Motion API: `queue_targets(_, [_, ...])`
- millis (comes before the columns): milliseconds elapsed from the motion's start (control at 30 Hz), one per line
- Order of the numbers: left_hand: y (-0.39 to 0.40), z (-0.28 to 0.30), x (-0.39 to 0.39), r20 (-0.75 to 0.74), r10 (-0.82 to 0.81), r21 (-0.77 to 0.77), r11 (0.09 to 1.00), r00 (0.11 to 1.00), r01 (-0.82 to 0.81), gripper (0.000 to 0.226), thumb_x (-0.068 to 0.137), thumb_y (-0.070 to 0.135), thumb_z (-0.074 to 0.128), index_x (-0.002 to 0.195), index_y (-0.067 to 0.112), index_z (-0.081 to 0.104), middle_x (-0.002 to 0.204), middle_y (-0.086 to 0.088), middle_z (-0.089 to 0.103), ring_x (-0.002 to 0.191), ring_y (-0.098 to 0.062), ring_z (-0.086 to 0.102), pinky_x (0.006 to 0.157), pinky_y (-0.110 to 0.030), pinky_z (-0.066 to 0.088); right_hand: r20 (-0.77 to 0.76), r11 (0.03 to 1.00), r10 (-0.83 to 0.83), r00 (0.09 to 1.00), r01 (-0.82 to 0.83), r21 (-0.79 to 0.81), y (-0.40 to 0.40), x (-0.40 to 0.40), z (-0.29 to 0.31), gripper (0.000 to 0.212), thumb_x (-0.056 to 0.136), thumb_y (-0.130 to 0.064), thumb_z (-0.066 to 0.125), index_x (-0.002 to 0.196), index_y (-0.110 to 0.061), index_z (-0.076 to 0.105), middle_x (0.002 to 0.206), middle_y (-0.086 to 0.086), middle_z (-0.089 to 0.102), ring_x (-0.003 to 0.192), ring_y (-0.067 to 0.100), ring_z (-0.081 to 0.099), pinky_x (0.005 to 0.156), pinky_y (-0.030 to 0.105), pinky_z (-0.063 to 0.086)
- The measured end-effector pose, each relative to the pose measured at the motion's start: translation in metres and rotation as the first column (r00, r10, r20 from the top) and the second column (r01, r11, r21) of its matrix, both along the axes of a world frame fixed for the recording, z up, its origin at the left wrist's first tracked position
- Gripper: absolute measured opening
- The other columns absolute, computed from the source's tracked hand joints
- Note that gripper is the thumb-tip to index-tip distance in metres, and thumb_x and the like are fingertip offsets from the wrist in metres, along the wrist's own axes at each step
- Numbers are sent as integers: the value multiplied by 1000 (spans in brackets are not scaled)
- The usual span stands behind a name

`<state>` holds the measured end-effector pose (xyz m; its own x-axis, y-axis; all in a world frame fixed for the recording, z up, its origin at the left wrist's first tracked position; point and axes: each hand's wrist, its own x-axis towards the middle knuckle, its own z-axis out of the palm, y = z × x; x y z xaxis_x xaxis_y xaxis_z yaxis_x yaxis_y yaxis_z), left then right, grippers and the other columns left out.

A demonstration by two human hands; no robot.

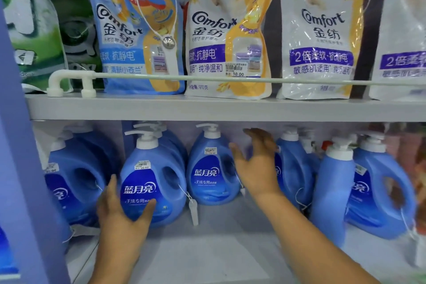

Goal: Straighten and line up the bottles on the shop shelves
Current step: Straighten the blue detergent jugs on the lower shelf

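Observation:
Blue pump-top detergent bottles stand in a row on the lower shelf (207,251). My left hand (119,217) cups the base of the second bottle from the left (152,182), thumb on its left side and fingers across its front. My right hand (255,163) hovers open, fingers spread, between the third bottle (209,168) and a fourth bottle (292,168) set further back; it holds nothing. Another bottle (332,191) stands turned side-on nearer the front, beside a handled bottle (378,189). A bottle at the far left (73,180) sits partly behind the post.
The upper shelf (207,108) carries softener refill pouches (230,30) behind a white guard rail (230,79). A blue upright post (20,168) borders the left side. Security tags on strings (193,210) dangle from the bottles. The shelf front in front of the third bottle is bare.

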<state>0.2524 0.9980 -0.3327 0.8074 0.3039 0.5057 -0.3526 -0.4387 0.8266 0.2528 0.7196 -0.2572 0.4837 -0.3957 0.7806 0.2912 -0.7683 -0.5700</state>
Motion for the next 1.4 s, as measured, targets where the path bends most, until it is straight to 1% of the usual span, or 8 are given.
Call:
queue_targets(100, [-24, 18, -26, 387, 77, 68, 992, 919, -111, 57, 83, 21, 74, 134, 4, 57, 143, -18, 49, 135, -36, 44, 114, -44, 35, 71, 954, -298, 952, 300, -20, -47, -27, 12, 54, 86, -25, 73, 134, -5, 58, 136, 21, 51, 130, 39, 45, 107, 34, 36])
queue_targets(200, [-67, 29, -49, 503, -154, 132, 986, 850, 100, 35, 83, 30, 59, 113, 14, 67, 133, -8, 57, 128, -23, 50, 110, -20, 33, -361, 918, -387, 848, 391, -67, -75, -20, 14, 81, 91, -32, 67, 157, -7, 27, 132, 25, 51, 118, 45, 54, 90, 41, 47])
queue_targets(467, [-138, 13, -39, 284, -465, 117, 885, 838, 451, 35, 83, 38, 61, 116, 25, 65, 125, 18, 58, 122, -8, 56, 101, -33, 46, -496, 946, -317, 808, 234, -224, -27, -52, 14, 61, 88, -41, 72, 140, -22, 48, 132, 6, 54, 123, 32, 51, 83, 37, 48])
queue_targets(667, [-141, 12, -46, 49, -566, 154, 818, 823, 554, 88, 74, 50, 83, 136, 65, 23, 145, 42, 26, 135, 24, 24, 98, 6, 22, -483, 990, 136, 865, -138, 33, -22, -94, 24, 48, 87, -37, 77, 129, -31, 55, 114, -13, 59, 107, 10, 58, 85, 23, 47])
queue_targets(833, [-146, 15, -49, 123, -430, 221, 890, 894, 398, 99, 80, 40, 81, 139, 73, 10, 148, 29, 26, 138, 4, 31, 104, -16, 39, -523, 924, 338, 783, -382, 25, -20, -104, 34, 51, 98, -26, 65, 141, -45, 45, 132, -26, 53, 112, -16, 52, 96, 6, 41])
queue_targets(1033, [-133, 13, -23, 204, -199, 382, 918, 958, 109, 98, 76, 61, 76, 155, 22, 31, 140, -10, 52, 124, -28, 42, 103, -47, 45, 191, 993, -55, 980, 34, 116, -87, -189, 23, 23, 99, -13, 62, 107, -31, 71, 115, -12, 69, 112, 13, 64, 102, 36, 49])
queue_targets(1133, [-128, 16, -12, 145, -100, 391, 920, 984, 36, 96, 76, 58, 79, 152, 19, 34, 133, -14, 57, 120, -33, 44, 97, -54, 45, 48, 921, -244, 969, 216, 324, -153, -200, 15, 14, 95, -30, 61, 105, -38, 67, 112, -2, 69, 102, 26, 67, 91, 56, 55])
queue_targets(1400, [-172, 16, -54, 320, -179, 322, 944, 931, 71, 58, 86, 25, 75, 139, 13, 53, 142, -2, 52, 130, -28, 46, 109, -48, 40, -470, 924, -285, 835, 369, 97, -216, -166, -1, 78, 74, -47, 85, 140, -21, 51, 104, 11, 71, 86, 34, 65, 65, 34, 45])
